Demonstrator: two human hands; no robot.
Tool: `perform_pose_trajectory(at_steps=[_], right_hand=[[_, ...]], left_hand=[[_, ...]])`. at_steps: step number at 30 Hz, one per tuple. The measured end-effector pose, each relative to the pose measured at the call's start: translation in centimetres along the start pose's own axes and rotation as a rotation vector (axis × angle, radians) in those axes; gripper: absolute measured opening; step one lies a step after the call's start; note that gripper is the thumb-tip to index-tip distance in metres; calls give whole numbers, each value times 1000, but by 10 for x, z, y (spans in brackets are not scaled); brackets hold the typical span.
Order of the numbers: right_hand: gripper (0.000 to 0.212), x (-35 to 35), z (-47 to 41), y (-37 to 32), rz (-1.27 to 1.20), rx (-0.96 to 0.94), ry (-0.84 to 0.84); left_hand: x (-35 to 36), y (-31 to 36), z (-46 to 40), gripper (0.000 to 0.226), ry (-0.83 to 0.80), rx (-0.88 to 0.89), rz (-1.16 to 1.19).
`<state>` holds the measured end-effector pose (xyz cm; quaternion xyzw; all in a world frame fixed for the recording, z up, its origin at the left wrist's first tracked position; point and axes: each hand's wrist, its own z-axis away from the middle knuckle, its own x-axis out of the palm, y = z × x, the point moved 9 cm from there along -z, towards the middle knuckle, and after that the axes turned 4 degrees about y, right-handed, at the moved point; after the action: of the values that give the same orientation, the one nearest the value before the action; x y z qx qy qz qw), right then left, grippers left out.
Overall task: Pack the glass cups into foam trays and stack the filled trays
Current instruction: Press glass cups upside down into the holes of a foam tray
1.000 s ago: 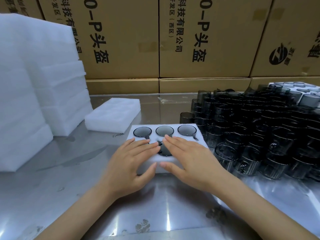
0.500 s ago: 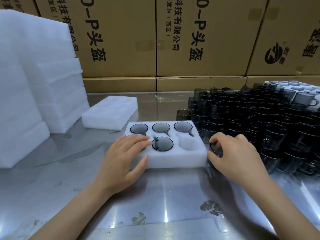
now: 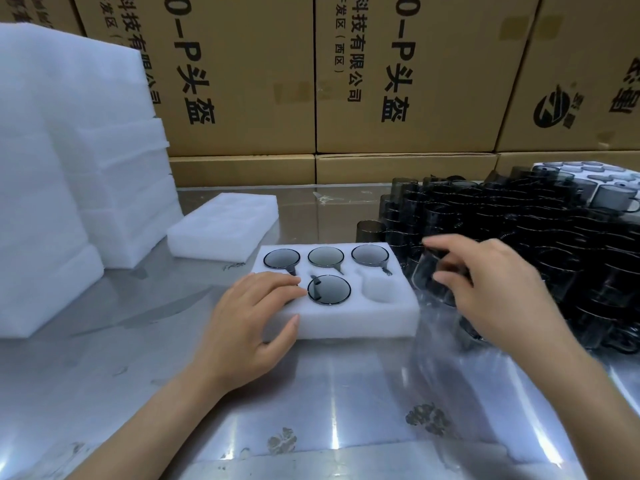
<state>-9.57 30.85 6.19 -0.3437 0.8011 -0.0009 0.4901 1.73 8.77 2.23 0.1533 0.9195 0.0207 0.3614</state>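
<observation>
Both forearms bare, no sleeves; left hand (image 3: 247,327), right hand (image 3: 498,292).

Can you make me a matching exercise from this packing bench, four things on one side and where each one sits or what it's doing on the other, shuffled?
Things:
1. left hand
2. right hand
3. empty foam tray
4. empty pocket

Places or states:
A. near right corner of the tray being filled
B. lies behind the tray being filled, beside the foam stack
C. rests on the near left part of the tray being filled
D. holds a glass cup just right of the tray

Pairs: 1-C, 2-D, 3-B, 4-A
</observation>
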Motion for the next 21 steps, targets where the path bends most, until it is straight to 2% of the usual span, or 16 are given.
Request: perform_pose_trajectory(at_steps=[4,9,14,21], right_hand=[[33,-14,-2,-19,-130,-128,39],[27,15,-2,-37,-218,-242,-135],[29,27,-9,-40,-180,-288,-214],[28,32,-9,-40,-108,-264,-231]], left_hand=[[0,1,0,32,2,5,-10],[2,2,1,32,-11,8,-22],[3,1,1,32,-23,9,-34],[3,2,0,33,-30,13,-34]])
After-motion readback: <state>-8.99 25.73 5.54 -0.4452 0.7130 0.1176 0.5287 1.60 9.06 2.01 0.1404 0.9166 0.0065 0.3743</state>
